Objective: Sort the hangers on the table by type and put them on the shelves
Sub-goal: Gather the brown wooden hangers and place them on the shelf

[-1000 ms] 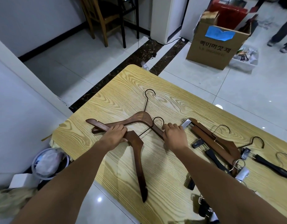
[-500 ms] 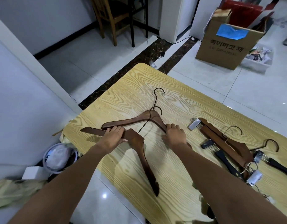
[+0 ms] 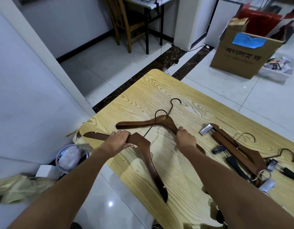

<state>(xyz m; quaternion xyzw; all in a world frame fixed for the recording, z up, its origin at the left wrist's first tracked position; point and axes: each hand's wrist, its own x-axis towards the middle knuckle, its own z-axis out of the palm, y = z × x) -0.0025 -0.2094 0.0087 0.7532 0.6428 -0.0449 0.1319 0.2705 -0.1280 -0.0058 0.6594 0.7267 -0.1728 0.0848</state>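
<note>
Two brown wooden coat hangers lie on the light wood table (image 3: 200,103). My left hand (image 3: 119,139) grips the left arm of the near hanger (image 3: 147,156), whose right arm runs toward the table's front edge. My right hand (image 3: 186,138) grips the right arm of the far hanger (image 3: 143,123), whose black hook points away from me. To the right sits a pile of brown wooden clip hangers (image 3: 233,147) and black clip hangers (image 3: 237,169). No shelves are in view.
A white wall panel (image 3: 27,96) stands close on the left. Beside the table on the floor are a bin with a plastic bag (image 3: 68,156) and crumpled paper (image 3: 15,185). A cardboard box (image 3: 242,52) and a wooden chair (image 3: 126,22) stand further back.
Both hands have kept hold of their hangers. The two hangers have been pulled apart: the near one slid left and toward me, the far one lies clear of it.
</note>
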